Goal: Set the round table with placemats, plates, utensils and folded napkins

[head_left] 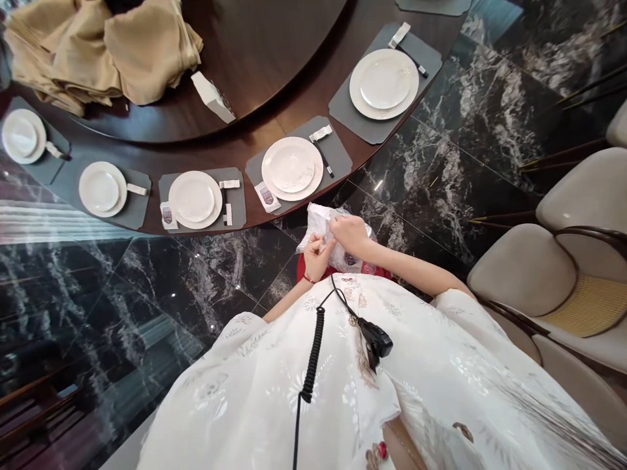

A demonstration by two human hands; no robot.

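Both hands are close together in front of my body, just off the table's edge. My left hand [317, 256] has its fingers closed in a pinch at the near side of a crumpled white and clear plastic bag [318, 219]. Curled over the top of the same bag is my right hand [350, 234], its fingers closed on it. Printed packets seem to show through the clear plastic, though their kind is hard to make out. Below the bag and hands, part of a red object [302, 266] shows; my clothing hides the rest.
A round dark table [274, 130] carries grey placemats [337, 147] with stacked white plates [292, 164], chopsticks and small packets [267, 196]. Tan folded cloths [147, 52] and a white box [213, 98] sit on its turntable. Beige chairs [524, 267] stand at right on dark marble floor.
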